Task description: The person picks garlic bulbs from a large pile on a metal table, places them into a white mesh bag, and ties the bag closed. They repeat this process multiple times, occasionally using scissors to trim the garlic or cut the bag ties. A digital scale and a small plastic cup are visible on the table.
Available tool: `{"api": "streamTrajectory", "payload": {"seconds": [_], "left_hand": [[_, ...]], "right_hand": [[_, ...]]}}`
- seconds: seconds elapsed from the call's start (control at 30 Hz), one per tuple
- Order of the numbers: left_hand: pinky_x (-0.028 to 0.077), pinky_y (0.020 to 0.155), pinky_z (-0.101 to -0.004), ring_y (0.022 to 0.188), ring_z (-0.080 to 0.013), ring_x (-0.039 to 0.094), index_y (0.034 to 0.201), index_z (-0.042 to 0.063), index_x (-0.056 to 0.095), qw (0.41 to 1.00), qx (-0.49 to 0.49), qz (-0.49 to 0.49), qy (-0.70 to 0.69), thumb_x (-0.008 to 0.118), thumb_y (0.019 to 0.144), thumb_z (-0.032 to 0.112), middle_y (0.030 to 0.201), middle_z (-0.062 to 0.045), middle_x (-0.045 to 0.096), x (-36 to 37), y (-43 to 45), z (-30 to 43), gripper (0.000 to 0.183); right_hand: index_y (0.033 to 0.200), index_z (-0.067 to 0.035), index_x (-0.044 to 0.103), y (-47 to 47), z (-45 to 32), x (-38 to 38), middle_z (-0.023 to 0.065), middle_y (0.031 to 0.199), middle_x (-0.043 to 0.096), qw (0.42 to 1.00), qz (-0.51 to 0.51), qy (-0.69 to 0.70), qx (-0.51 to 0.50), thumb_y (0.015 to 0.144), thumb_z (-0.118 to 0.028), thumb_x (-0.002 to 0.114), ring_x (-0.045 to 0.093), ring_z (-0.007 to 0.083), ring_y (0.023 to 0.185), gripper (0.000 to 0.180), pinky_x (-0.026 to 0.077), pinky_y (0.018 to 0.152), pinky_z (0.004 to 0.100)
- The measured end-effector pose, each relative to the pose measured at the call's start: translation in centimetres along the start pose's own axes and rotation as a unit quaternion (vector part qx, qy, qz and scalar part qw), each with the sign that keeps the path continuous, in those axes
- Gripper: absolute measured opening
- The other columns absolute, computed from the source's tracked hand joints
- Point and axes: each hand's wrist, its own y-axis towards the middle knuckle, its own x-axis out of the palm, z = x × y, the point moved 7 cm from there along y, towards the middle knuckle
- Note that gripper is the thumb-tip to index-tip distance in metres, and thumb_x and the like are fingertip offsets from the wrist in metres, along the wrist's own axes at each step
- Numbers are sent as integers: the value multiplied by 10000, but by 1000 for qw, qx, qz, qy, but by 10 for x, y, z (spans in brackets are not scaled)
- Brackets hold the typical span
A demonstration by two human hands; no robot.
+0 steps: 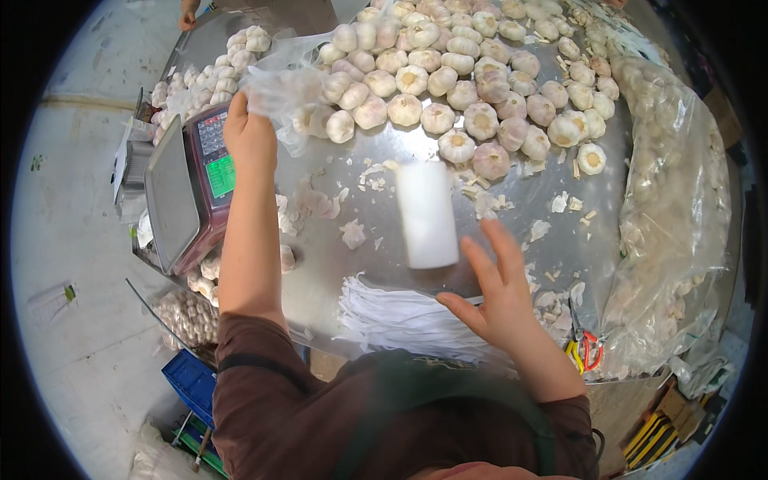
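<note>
My left hand (251, 133) is closed on the edge of a thin clear plastic bag (282, 90), held at the upper left beside a digital scale (207, 162). Near the table's middle my right hand (495, 288) is spread, holding nothing, just right of a white plastic roll (427, 216). Many garlic bulbs (411, 80) are heaped across the far side of the metal table (324, 252). A bundle of white strips (408, 315) lies at the near edge. Whether the bag holds any bulbs cannot be told.
A large clear sack of garlic (672, 198) fills the right side. Snips with red and yellow handles (583, 351) lie at the near right. Dry skins (353, 234) are scattered about. Another person's hand (187, 21) shows at the top left. A blue crate (191, 384) stands below left.
</note>
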Motion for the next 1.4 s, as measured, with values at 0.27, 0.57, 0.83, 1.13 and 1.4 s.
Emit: {"api": "streamTrajectory", "payload": {"seconds": [0.27,0.57,0.83,1.13,1.4], "left_hand": [[454,849,-397,974,-360,582,1046,23,630,869,92,-182,450,518,816,150,975,-211,635,72,15,-76,286],[469,827,-368,890,-290,592,1137,25,580,957,46,-132,256,635,806,203,1121,-142,576,57,-57,-5,380],[478,898,-380,1104,-305,541,1427,16,58,949,-234,-209,-6,772,728,194,1230,-228,464,69,-197,-14,1015],[303,1070,-403,1302,-300,361,1428,45,-28,919,75,-388,15,813,653,156,1364,-176,346,153,-272,24,1149],[399,904,-397,1005,-275,522,1142,34,491,932,186,-273,148,771,669,135,1063,-147,534,110,-304,65,559]], "right_hand": [[1401,23,263,68,42,78,265,1405,306,984,5,98,147,712,-375,752,338,389,1287,934,318,1051,436],[1449,23,78,66,50,145,316,1290,438,883,-75,366,285,694,-364,741,522,382,1126,1076,434,936,407],[1473,-75,149,41,53,127,182,1324,483,855,-55,487,168,838,-151,656,554,247,1080,816,476,893,349],[1017,-81,653,-94,100,-2,77,1049,617,983,-27,44,178,791,-102,653,573,272,963,227,455,859,370],[958,-60,643,-123,101,2,93,1000,596,977,79,-132,147,748,-70,663,528,312,983,211,430,864,408]]}}
